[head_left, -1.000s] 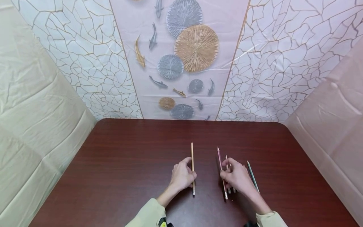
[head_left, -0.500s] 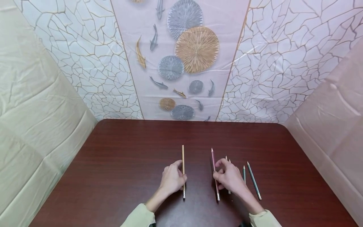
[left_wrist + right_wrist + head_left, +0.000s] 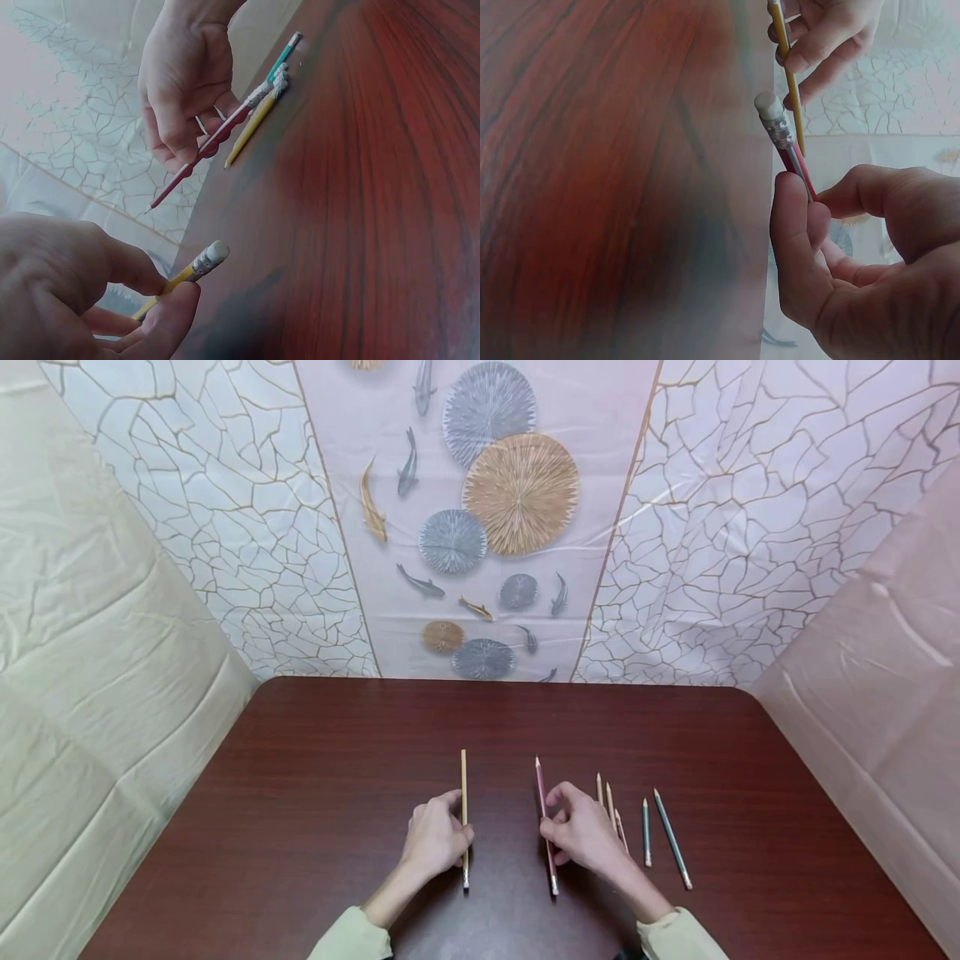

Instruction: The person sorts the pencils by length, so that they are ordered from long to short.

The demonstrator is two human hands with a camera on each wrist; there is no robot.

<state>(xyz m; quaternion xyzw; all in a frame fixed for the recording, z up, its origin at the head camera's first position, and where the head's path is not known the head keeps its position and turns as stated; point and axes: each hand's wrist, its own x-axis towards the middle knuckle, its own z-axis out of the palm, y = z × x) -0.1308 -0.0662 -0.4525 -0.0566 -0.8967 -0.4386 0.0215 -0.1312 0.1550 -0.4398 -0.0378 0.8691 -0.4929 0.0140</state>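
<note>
Head view: left hand [image 3: 437,837] pinches a yellow pencil [image 3: 463,775], right hand [image 3: 583,828] a red pencil [image 3: 541,787]; two green pencils [image 3: 672,838] lie nearby.

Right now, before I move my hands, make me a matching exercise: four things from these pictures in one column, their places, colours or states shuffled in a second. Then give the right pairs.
Column one
1. left hand
2. longer teal pencil
3. table top
4. right hand

Column two
A. dark reddish brown
B. pinches a red pencil
C. farthest right of the pencils in the head view
D. pinches a yellow pencil

Pairs: 1-D, 2-C, 3-A, 4-B
</note>
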